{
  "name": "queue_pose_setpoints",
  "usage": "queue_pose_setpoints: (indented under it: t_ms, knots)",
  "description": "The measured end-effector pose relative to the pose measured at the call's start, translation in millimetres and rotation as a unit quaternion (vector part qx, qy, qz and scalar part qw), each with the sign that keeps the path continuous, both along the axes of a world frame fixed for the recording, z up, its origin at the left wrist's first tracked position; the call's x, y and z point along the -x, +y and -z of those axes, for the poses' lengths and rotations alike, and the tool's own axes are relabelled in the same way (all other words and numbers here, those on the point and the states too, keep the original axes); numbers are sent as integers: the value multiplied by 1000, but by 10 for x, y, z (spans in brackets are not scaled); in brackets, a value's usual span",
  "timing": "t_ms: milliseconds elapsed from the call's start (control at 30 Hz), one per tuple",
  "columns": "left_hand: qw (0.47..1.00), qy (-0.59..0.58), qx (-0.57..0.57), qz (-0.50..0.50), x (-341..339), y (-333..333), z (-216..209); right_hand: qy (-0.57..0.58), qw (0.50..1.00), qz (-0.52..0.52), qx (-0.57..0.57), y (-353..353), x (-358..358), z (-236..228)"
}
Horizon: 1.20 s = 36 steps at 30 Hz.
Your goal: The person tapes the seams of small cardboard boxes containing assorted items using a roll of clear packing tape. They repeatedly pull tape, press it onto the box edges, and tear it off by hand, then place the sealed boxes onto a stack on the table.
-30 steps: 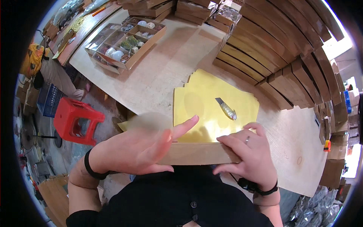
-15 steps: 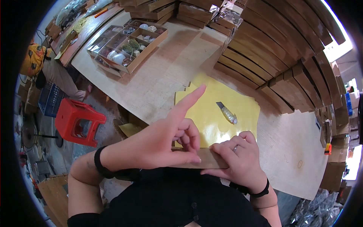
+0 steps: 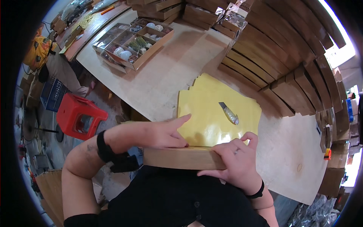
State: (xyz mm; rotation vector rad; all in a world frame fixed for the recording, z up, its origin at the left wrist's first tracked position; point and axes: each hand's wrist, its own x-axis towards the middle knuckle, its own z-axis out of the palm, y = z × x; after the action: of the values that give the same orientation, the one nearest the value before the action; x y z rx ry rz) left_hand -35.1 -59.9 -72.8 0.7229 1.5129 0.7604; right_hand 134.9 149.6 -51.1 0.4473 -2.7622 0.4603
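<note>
Our left hand (image 3: 157,134) has flattened over the card (image 3: 177,159), its grip unclear. Our right hand (image 3: 240,162) clasps one end, probably for steadiness.

1 red stool (image 3: 72,113), grey floor (image 3: 101,101), bright light (image 3: 340,56) right.

The place looks like a small packing workshop, centred on a broad, pale worktable (image 3: 283,162). On that table lie yellow sheets (image 3: 206,102), a cutter knife (image 3: 230,115) and a divided display box (image 3: 155,50) filled with small ornaments. Brown cardboard boxes (image 3: 272,49) stand in tall stacks along its right side. To its left are a red plastic stool (image 3: 69,115) and a blue crate (image 3: 53,94); beyond its far left corner, a cluttered second bench (image 3: 74,52). Silvery wrapping (image 3: 314,212) heaps beside its near right corner.
</note>
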Motion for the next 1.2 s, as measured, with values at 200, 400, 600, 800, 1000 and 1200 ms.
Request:
queue_pose_setpoints:
  t_ms: [200,400,600,800,1000,1200]
  knots:
    - [960,14,-256,-111,-99,-665,-162,-86,892,178,406,341,-298,429]
    - [891,410,-195,20,-364,-588,-558,-69,918,-1,389,387,-63,78]
    - [829,458,-308,-92,-466,-334,-576,-182,875,-36,447,219,50,-194]
    - [902,132,-322,-255,-397,-337,-710,-147,912,-63,379,193,38,-93]
    - [964,68,-197,-164,-347,-191,-541,-145,920,-74,356,142,52,-152]
    - [977,27,-95,-187,-410,-42,-398,-120,937,-110,309,81,80,-138]
